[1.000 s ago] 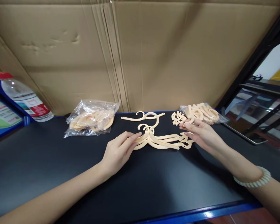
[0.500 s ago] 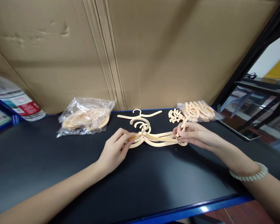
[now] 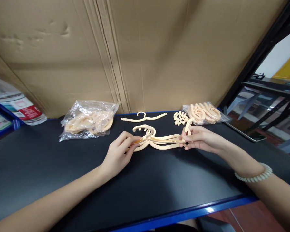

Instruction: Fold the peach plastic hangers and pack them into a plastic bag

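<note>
Both of my hands grip one bundle of cream plastic hangers (image 3: 159, 141) that lies crosswise in front of me. My left hand (image 3: 119, 153) pinches the left ends between thumb and curled fingers, and my right hand (image 3: 199, 139) closes on the right ends the same way, so the bundle spans the gap between them, its hooks curling up at the middle. I cannot tell whether it rests on the surface or is lifted just clear of it. A pale beaded bracelet (image 3: 253, 175) sits on my right wrist.

Just behind the bundle, a single hanger (image 3: 144, 117) lies flat and apart from it. Beyond my right fingers are a few loose small cream pieces (image 3: 179, 118), and touching them a clear bag (image 3: 205, 113) with more of the same. Well to the left is a second, fuller clear bag of cream parts (image 3: 88, 120).

All of this rests on a matte black tabletop (image 3: 145, 187) with a blue front edge (image 3: 190, 214). A wall of creased brown cardboard (image 3: 145, 54) rises directly behind it. At far left a water bottle (image 3: 13, 101) with a red-and-white label lies on its side on a blue ledge. At right a black metal frame (image 3: 258, 56) slants upward, and beyond it I see a brighter room with dark table legs.
</note>
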Demonstrator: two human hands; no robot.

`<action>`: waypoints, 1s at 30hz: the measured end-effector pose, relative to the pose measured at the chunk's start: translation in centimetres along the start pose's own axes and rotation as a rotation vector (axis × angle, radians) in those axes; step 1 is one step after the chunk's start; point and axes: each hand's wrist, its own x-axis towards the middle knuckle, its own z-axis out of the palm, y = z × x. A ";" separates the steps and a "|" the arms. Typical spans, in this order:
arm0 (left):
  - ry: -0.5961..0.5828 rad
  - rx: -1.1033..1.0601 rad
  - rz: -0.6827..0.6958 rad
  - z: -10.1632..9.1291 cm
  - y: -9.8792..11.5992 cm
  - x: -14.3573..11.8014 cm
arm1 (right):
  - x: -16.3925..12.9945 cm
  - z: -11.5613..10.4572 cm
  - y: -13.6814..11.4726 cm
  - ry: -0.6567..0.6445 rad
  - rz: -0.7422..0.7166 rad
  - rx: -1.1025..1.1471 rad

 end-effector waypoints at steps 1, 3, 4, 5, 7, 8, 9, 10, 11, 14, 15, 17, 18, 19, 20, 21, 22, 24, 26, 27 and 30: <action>0.004 -0.001 0.002 0.0 0.0 0.0 | 0.0 0.0 0.0 0.006 0.001 -0.010; 0.009 -0.001 0.004 -0.1 0.1 0.0 | 0.1 0.0 0.1 0.025 -0.001 -0.035; 0.009 -0.001 0.005 -0.1 0.1 0.0 | 0.1 0.0 0.1 0.033 -0.006 -0.052; 0.009 -0.003 0.009 -0.1 0.1 0.0 | 0.1 0.1 0.2 0.045 -0.016 -0.070; 0.003 0.001 0.018 -0.1 0.0 0.0 | 0.1 0.3 0.4 0.092 -0.057 -0.100; -0.001 0.005 0.023 -0.1 0.0 0.0 | 0.1 0.4 0.4 0.123 -0.082 -0.111; -0.003 0.009 0.028 -0.1 0.0 0.0 | 0.1 0.6 0.5 0.156 -0.109 -0.121; -0.007 0.015 0.029 -0.1 0.1 0.0 | 0.1 0.8 0.6 0.185 -0.135 -0.133; -0.009 0.023 0.025 -0.1 0.1 0.0 | 0.0 1.0 0.6 0.208 -0.162 -0.152; -0.004 0.035 -0.002 -0.1 0.2 0.1 | -0.1 1.4 0.6 0.255 -0.257 -0.212; 0.000 0.031 -0.011 -0.1 0.3 0.1 | 0.0 1.5 0.6 0.263 -0.280 -0.222; 0.003 0.013 -0.028 -0.1 0.3 0.1 | 0.1 1.4 0.6 0.260 -0.291 -0.212; 0.002 0.004 -0.037 -0.2 0.3 0.1 | 0.2 1.4 0.7 0.253 -0.289 -0.194; 0.000 0.001 -0.047 -0.2 0.4 0.2 | 0.3 1.3 0.7 0.247 -0.287 -0.172; -0.002 0.001 -0.059 -0.2 0.4 0.2 | 0.4 1.3 0.7 0.241 -0.288 -0.151; -0.003 0.005 -0.071 -0.2 0.4 0.2 | 0.5 1.3 0.8 0.237 -0.296 -0.132; 0.000 0.011 -0.082 -0.3 0.4 0.3 | 0.5 1.3 0.8 0.233 -0.309 -0.119; 0.004 0.025 -0.099 -0.4 0.4 0.4 | 0.6 1.3 0.8 0.225 -0.340 -0.113; 0.005 0.037 -0.108 -0.6 0.4 0.6 | 0.6 1.0 0.6 0.225 -0.379 -0.097; 0.004 0.042 -0.109 -0.8 0.3 0.7 | 0.6 0.8 0.4 0.228 -0.391 -0.076; -0.019 0.051 -0.094 -1.3 0.3 1.1 | 0.5 -0.7 -0.5 0.230 -0.377 -0.013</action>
